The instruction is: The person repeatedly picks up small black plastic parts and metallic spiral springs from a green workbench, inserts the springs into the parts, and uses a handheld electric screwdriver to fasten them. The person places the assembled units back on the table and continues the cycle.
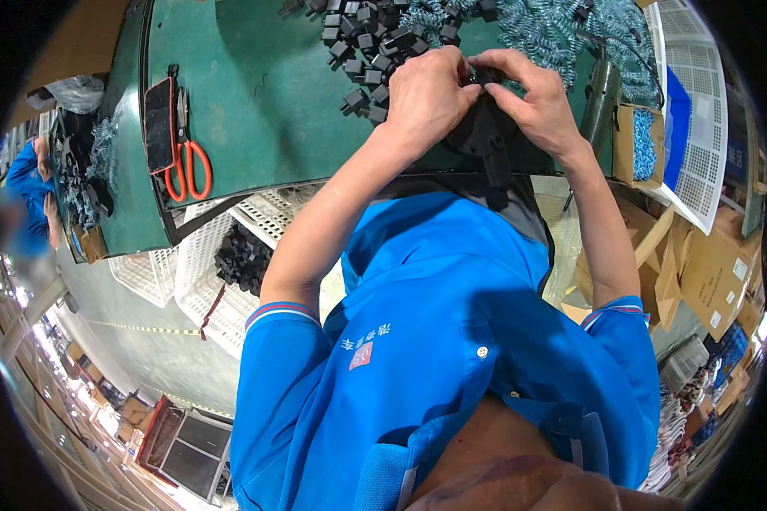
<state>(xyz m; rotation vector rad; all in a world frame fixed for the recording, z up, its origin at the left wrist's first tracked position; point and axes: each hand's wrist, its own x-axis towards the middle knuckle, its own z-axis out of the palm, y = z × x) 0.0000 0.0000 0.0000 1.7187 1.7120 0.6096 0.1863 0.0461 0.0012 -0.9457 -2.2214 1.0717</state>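
Note:
Over the near edge of the green table, my left hand [428,95] and my right hand [539,106] come together with fingers closed. Both pinch the upper end of a black plastic part [487,136], whose narrow end points toward my body. My fingers hide what lies between the fingertips. Just beyond my left hand lies a pile of small black blocky parts [373,77]. Behind my right hand spreads a heap of blue-green coil springs [537,34]. To the right of that hand is a dark green cylindrical tool [602,98].
On the table's left lie orange-handled scissors [187,162] and a dark phone [159,128]. A cardboard box of small blue pieces [643,145] stands at right. White crates [204,289] sit below the table [247,111]. Another person in blue [30,187] works far left.

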